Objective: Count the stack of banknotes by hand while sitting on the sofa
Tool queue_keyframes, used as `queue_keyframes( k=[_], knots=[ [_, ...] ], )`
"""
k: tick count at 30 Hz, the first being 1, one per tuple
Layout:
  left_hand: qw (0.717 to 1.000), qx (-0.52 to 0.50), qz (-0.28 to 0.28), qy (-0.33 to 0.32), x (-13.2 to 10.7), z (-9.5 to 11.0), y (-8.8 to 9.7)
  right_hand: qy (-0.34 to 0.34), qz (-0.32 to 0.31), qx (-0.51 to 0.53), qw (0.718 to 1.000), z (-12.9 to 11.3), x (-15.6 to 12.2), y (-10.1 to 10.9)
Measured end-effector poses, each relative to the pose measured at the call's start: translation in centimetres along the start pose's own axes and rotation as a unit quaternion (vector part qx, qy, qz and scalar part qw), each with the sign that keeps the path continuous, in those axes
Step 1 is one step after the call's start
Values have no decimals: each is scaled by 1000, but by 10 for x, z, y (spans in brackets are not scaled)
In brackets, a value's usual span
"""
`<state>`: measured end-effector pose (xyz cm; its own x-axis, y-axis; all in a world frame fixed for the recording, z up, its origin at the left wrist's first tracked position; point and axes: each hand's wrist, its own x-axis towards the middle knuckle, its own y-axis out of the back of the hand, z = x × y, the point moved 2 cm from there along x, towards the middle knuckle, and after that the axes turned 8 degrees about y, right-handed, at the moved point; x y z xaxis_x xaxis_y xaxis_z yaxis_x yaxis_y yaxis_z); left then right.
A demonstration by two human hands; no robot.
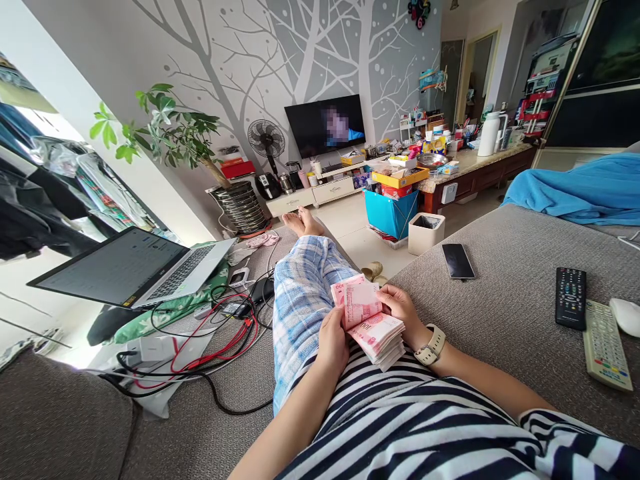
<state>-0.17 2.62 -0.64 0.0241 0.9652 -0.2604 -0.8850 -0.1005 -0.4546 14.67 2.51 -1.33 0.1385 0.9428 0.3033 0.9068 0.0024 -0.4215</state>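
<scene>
I sit on a grey sofa with my legs stretched out in blue plaid trousers. A thick stack of pink banknotes (376,330) rests in front of my striped shirt. My left hand (333,341) grips the stack's left side, thumb on the top notes. My right hand (400,308), with a pale watch on its wrist, holds the right edge, and its fingers bend the uppermost notes upward.
A phone (457,261), a black remote (571,297), a grey remote (606,345) and a white mouse (626,315) lie on the sofa at my right. At my left are an open laptop (135,267) and tangled cables (210,340). A TV (325,125), fan, plant and cluttered table stand ahead.
</scene>
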Motion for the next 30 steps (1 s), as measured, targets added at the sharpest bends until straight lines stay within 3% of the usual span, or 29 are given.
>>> queue_keyframes(
  k=[9, 14, 20, 30],
  knots=[
    [1000, 12, -2, -3, 1, 0, 0, -18, 1, 9, 1000, 3, 2, 0],
    [1000, -4, -12, -9, 1, 1, 0, 15, -11, -9, 1000, 3, 3, 0],
    [1000, -7, -22, 11, -2, 1, -3, 28, -24, -25, 999, 4, 5, 1],
    [998, -11, -48, 42, -6, 3, -6, 25, 5, -51, 998, 2, 4, 3]
  ],
)
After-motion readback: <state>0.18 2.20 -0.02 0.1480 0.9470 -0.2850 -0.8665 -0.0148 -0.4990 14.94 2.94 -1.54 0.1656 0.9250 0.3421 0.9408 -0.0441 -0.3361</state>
